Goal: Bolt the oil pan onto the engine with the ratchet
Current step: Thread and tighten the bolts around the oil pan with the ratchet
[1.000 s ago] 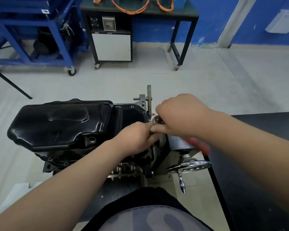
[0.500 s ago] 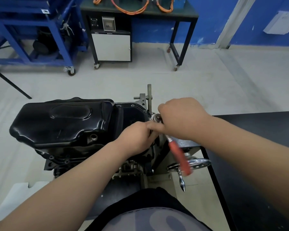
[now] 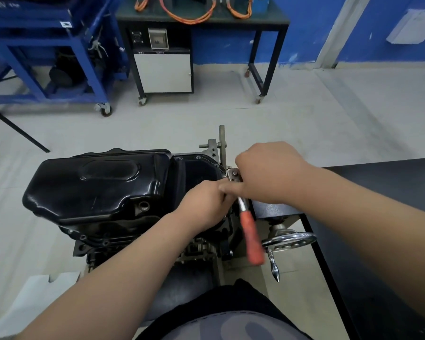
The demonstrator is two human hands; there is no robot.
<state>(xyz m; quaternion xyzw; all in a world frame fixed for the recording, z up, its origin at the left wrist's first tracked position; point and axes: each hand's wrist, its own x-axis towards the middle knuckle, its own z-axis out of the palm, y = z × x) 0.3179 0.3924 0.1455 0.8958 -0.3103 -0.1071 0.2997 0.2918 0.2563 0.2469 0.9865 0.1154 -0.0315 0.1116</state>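
Observation:
The black oil pan (image 3: pixel 96 185) sits on top of the engine (image 3: pixel 123 244), which is mounted on a stand. The ratchet (image 3: pixel 252 236) has an orange-red handle that points down toward me; its metal head (image 3: pixel 234 174) sits at the pan's right edge. My right hand (image 3: pixel 268 173) grips the ratchet just below the head. My left hand (image 3: pixel 206 204) has its fingers curled against the ratchet's socket end beneath the head, touching my right hand. The bolt itself is hidden.
A chrome handwheel (image 3: pixel 290 240) with a crank handle sticks out of the stand just right of the ratchet handle. A black table (image 3: pixel 390 217) fills the right side. Across the floor stand a blue cart (image 3: pixel 47 57) and a workbench (image 3: pixel 201 18) with orange cables.
The ratchet handle has swung from pointing right, under my right forearm, round to pointing toward me. Both hands stayed at the ratchet head.

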